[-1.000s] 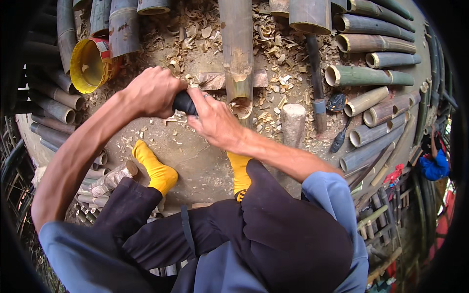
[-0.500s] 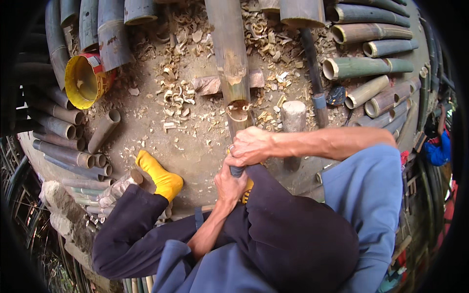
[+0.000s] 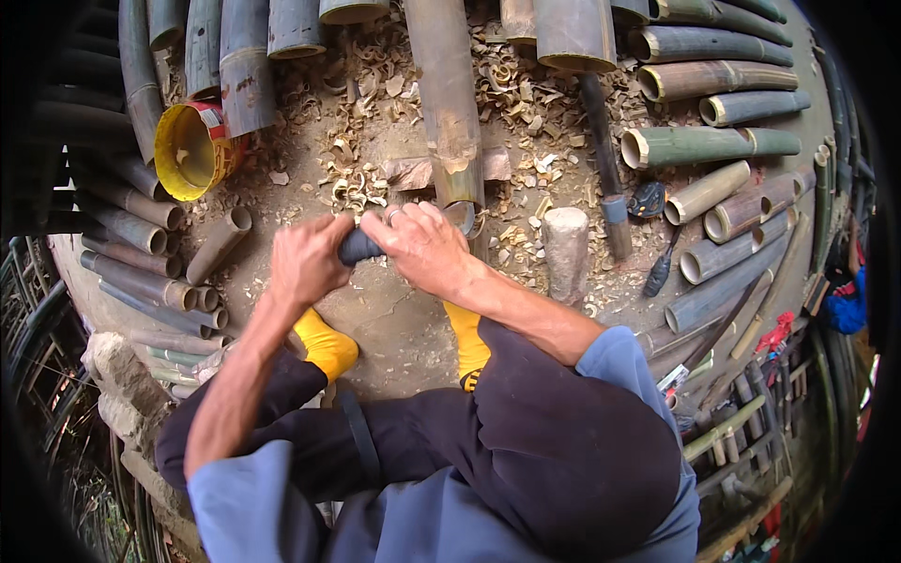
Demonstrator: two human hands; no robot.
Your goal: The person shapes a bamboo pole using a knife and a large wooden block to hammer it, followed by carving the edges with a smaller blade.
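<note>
A thick bamboo pole [image 3: 446, 89] points toward me, its near end pale and pared and propped on a reddish block [image 3: 409, 173]. Just in front of that end, my left hand [image 3: 308, 258] is closed round a dark, wrapped tool handle [image 3: 359, 247]. My right hand [image 3: 424, 246] also closes on this tool, to the right of the handle and against the pole's open end. The rest of the tool lies hidden under my right hand, so its kind does not show.
Shavings [image 3: 352, 183] litter the ground. A yellow-and-red tin [image 3: 199, 159] lies at left beside bamboo sections [image 3: 221, 246]. To the right stand a stone-like post [image 3: 566, 253], a dark-handled bar [image 3: 615, 211] and a green bamboo piece [image 3: 709, 146]. A person in blue [image 3: 847, 305] is far right.
Both hands have moved forward, the left one also leftward. The tool handle has swung from pointing at my lap to lying crosswise before the pole's end. My right forearm now comes from below.
</note>
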